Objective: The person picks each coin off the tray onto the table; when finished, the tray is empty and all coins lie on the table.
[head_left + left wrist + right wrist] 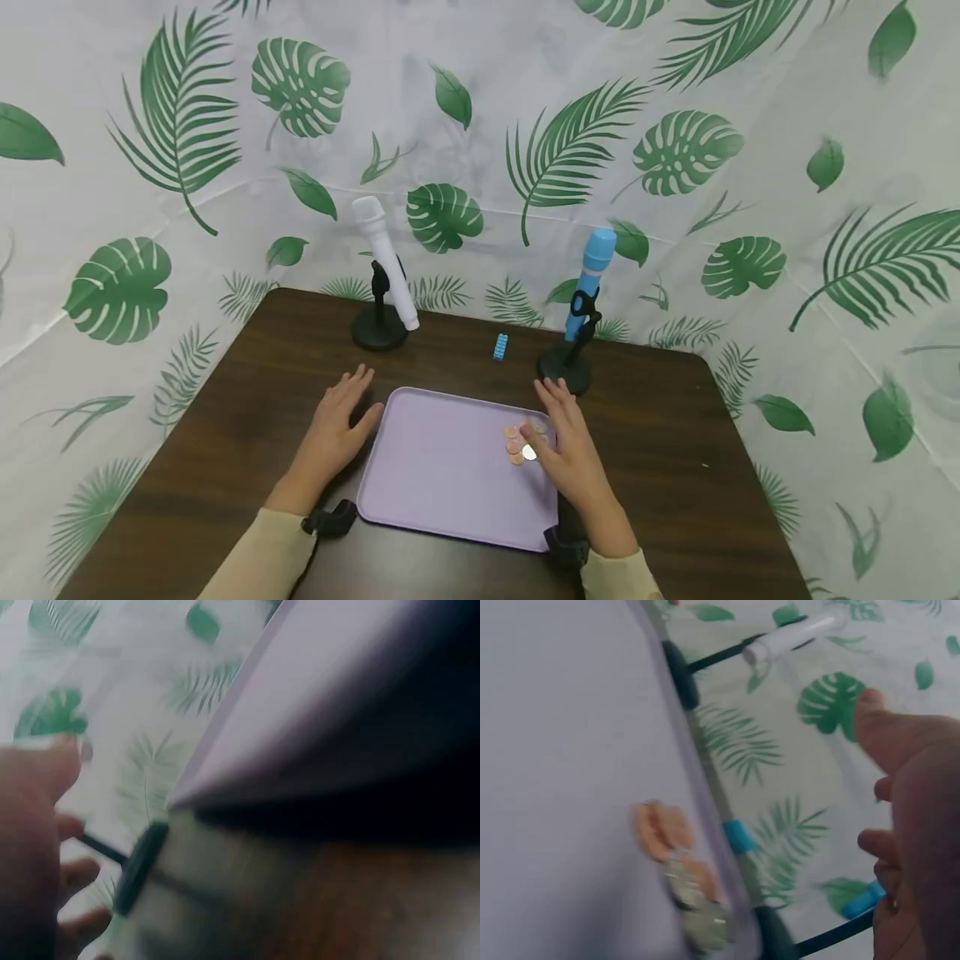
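Note:
A pale purple tray (pixel 442 467) lies on the dark wooden table between the two hands. Several copper and silver coins (pixel 513 447) are grouped at its right side; the right wrist view shows the copper coins (pixel 660 829) by the rim, blurred. My left hand (pixel 333 437) is beside the tray's left edge with fingers extended and nothing held; whether it touches the rim cannot be told. Over the tray's right edge, my right hand (pixel 572 458) has its fingers extended, the thumb near the coins and partly covering them. It holds nothing.
Behind the tray, a white toy microphone (pixel 392 267) leans on a black stand (pixel 378 327) at left. A blue microphone (pixel 592 267) sits on another black stand (pixel 564 367) at right. Between them lies a small blue bumpy block (pixel 500 347). A leaf-patterned cloth (pixel 480 150) hangs behind.

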### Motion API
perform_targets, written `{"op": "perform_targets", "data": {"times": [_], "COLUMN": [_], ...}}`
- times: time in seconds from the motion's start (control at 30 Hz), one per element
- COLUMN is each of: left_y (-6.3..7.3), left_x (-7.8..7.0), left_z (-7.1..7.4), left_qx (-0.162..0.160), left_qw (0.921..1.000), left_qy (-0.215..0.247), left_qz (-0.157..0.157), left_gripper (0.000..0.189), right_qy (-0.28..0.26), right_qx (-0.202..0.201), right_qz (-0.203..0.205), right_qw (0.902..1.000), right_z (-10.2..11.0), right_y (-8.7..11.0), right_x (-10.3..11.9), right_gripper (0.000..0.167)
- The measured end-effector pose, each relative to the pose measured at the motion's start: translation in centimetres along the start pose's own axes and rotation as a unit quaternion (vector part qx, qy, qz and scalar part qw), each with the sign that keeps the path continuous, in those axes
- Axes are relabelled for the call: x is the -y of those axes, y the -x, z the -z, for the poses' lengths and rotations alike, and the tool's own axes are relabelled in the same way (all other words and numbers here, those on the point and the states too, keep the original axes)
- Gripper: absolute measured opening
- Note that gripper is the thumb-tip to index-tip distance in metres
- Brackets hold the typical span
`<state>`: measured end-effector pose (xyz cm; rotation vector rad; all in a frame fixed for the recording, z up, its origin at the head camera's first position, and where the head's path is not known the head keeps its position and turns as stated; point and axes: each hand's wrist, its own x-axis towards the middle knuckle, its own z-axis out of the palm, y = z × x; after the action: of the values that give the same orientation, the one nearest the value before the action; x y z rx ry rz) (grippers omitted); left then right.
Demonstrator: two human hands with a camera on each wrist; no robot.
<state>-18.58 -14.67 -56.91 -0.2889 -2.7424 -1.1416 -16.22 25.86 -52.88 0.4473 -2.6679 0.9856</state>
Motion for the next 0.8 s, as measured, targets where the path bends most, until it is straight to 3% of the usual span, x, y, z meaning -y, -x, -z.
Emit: {"op": "perform_targets", "data": {"times": [0.23, 0.4, 0.53, 0.67, 0.8], "left_y": [-0.3, 0.2, 0.1, -0.5, -0.8], "left_x": [0.8, 1.4, 1.5, 1.4, 1.4], "left_z": [0.0, 0.3, 0.4, 0.1, -0.1], "left_qx": [0.008, 0.029, 0.034, 0.026, 0.032], "left_qw": [0.9977, 0.9975, 0.9974, 0.9960, 0.9955], "left_qy": [0.064, 0.050, 0.054, 0.083, 0.088], "left_qz": [0.022, 0.040, 0.035, 0.021, 0.020], "left_gripper": [0.062, 0.054, 0.050, 0.042, 0.039], "right_qy": [-0.096, -0.170, -0.209, -0.216, -0.178], "right_qx": [-0.036, -0.051, -0.056, -0.069, -0.085], "right_qz": [-0.052, -0.093, -0.109, -0.111, -0.144], "right_qw": [0.9934, 0.9797, 0.9701, 0.9676, 0.9697], "right_z": [-1.8, -3.1, -3.9, -4.0, -3.6], "right_y": [1.1, 1.8, 1.6, 1.3, 1.3], "right_x": [-0.9, -1.5, -2.3, -2.8, -2.9], "right_gripper": [0.052, 0.034, 0.024, 0.015, 0.010]}}
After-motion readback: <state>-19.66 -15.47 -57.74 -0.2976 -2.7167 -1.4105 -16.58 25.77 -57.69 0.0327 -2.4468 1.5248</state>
